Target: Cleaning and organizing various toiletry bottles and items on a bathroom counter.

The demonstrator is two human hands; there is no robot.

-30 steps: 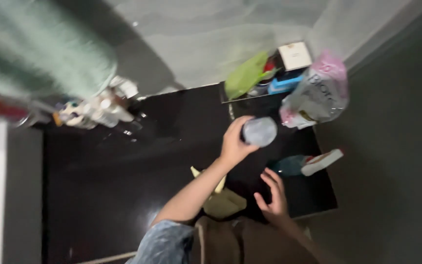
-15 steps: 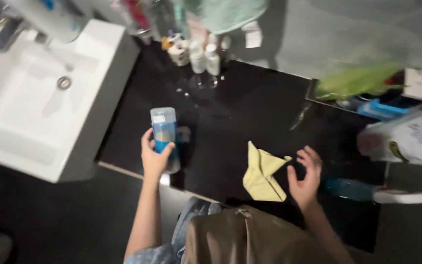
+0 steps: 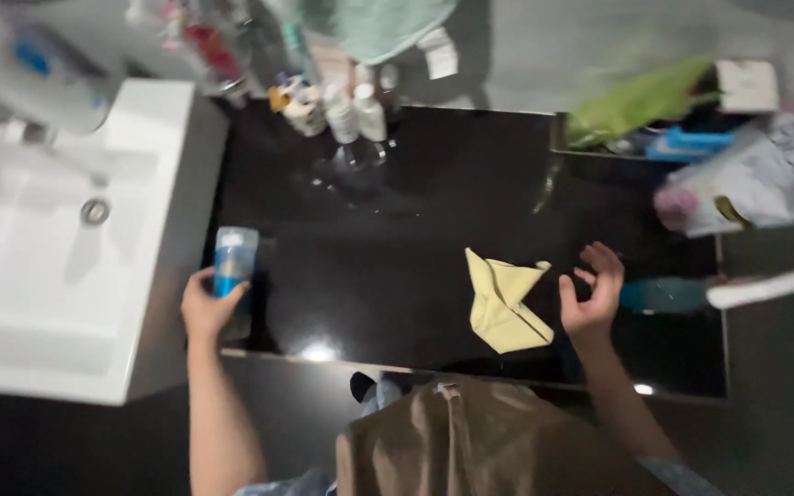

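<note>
My left hand [image 3: 206, 308] grips a blue and clear bottle [image 3: 233, 266] upright at the left edge of the black countertop [image 3: 397, 257], close to the white sink [image 3: 57, 248]. My right hand [image 3: 590, 294] hovers over the counter with fingers spread and holds nothing. A crumpled yellow cloth [image 3: 503, 300] lies on the counter just left of my right hand. A teal spray bottle with a white head [image 3: 709, 292] lies on its side to the right of that hand.
Several small bottles and jars [image 3: 333, 106] stand at the back of the counter under a hanging green towel [image 3: 388, 23]. At the back right are a green bag [image 3: 631, 101], a blue item [image 3: 691, 142], a white box [image 3: 748, 84] and a plastic bag [image 3: 765, 179].
My left hand carried the bottle from the right side of the counter across to its left edge by the sink. My right hand stayed open near the yellow cloth.
</note>
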